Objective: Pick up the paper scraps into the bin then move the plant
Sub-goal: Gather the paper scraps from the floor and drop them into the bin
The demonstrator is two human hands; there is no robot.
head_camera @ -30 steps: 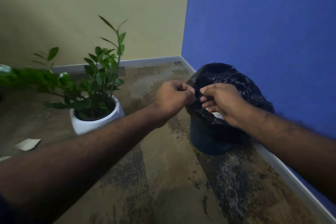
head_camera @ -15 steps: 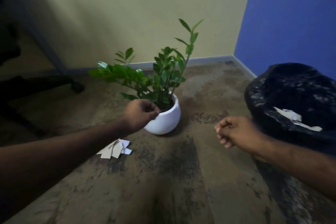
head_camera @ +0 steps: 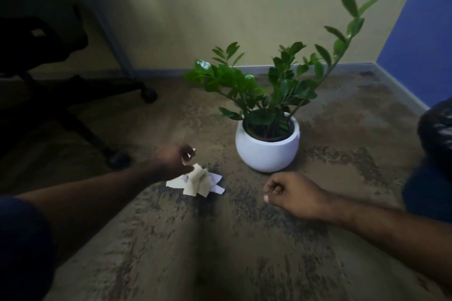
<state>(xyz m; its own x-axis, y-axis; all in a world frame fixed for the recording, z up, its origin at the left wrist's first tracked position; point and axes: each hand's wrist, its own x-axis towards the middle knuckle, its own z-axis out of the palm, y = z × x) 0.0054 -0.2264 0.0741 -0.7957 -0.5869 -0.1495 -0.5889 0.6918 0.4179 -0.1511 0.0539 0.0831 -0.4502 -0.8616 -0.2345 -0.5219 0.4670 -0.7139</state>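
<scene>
Dimly, left hand (head_camera: 175, 161) fingers blurred over paper scraps (head_camera: 198, 182), grip unclear; right hand (head_camera: 291, 194) curled, empty

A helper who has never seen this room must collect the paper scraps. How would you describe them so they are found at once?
Find the white plant pot on the brown floor. The paper scraps lie just left of it, under the left hand: a small pale, crumpled heap.

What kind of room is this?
Probably an office corner: a wheeled desk chair stands on the carpet, with a potted plant and a bag-lined bin near painted walls.
</scene>
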